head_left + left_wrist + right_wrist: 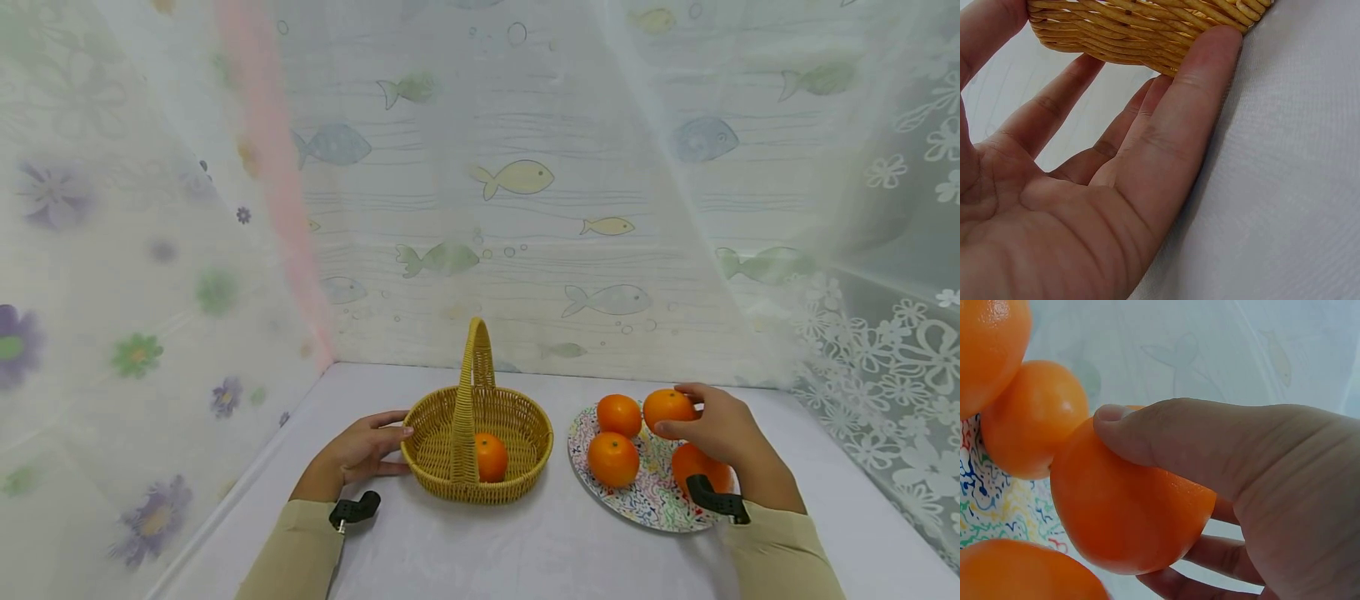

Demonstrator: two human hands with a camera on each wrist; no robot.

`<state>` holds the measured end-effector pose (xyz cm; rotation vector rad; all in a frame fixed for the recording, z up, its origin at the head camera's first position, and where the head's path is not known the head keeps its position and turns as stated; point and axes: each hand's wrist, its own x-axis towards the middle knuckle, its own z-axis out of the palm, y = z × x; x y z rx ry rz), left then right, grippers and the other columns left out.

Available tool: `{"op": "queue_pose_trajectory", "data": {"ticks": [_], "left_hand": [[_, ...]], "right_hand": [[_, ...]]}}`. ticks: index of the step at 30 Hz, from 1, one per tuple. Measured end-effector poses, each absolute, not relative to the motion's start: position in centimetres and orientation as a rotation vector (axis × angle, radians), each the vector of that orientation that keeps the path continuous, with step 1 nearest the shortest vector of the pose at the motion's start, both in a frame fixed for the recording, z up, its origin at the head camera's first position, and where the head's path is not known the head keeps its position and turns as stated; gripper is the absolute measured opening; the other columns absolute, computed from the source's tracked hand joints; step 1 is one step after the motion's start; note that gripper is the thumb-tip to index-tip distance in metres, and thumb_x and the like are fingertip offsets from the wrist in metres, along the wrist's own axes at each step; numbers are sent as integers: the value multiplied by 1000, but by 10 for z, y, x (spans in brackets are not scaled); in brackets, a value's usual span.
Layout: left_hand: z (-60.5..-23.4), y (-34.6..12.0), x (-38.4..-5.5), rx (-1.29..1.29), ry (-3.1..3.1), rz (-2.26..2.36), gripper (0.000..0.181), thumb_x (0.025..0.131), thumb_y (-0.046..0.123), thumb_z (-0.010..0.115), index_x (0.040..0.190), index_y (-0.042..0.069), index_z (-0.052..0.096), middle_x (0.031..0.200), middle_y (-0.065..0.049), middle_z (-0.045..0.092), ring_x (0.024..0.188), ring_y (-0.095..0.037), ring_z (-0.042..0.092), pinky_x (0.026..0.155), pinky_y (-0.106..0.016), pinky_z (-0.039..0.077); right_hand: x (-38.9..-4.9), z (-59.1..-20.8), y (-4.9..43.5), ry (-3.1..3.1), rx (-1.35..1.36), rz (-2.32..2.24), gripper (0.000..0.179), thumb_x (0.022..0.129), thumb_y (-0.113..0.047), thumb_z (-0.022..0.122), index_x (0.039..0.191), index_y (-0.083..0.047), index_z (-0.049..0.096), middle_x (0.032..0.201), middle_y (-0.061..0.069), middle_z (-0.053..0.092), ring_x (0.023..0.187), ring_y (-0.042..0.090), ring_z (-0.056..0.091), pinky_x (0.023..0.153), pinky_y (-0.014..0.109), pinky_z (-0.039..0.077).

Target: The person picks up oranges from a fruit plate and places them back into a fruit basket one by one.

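My left hand (363,450) is at the left side of a yellow wicker basket (517,483) with a tall arched handle. Spread, mostly straight fingers touch the basket's woven wall (1122,31), and the lowest one lies along the white cloth. Inside the basket, partly behind the handle, sits one orange (492,458). My right hand (720,423) grips another orange (1129,506) at the back of a patterned plate (652,508), thumb over its near side and fingers curled round the far side. Beneath that wrist, an orange (697,467) is partly covered.
Two more oranges, a rear one (618,416) and a front one (613,461), lie on the plate's left half. White cloth (510,550) covers the table. Fish-printed curtain (480,217) hangs behind, with flowered sheets (97,375) at the sides.
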<state>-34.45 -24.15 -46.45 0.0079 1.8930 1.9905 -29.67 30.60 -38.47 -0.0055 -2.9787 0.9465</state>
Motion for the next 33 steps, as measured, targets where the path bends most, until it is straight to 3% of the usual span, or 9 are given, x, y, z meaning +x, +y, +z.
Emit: {"op": "queue_pose_trajectory", "data": {"ticks": [15,27,33], "left_hand": [[-464,-242,-345,46,1890,1976,65,100,20,69,157,7,40,150,-16,56,125,-26,65,95,-59,58],[-464,-242,-344,9,1898,1980,68,98,22,73,157,8,42,150,-16,56,125,-26,65,95,-59,58],[-465,-242,-345,7,1901,1981,67,97,22,73,156,8,44,149,-15,57,125,-26,65,94,-59,59]], "right_hand": [[-294,-378,299,-2950,13,992,98,81,-60,82,153,-5,45,135,28,61,115,42,61,78,45,61],[-296,-373,293,-2901,41,961,95,81,-60,82,152,-6,47,134,26,61,115,41,60,81,46,61],[-291,-368,287,-2883,45,991,94,82,-59,81,153,-8,46,134,26,60,114,41,59,71,39,60]]}}
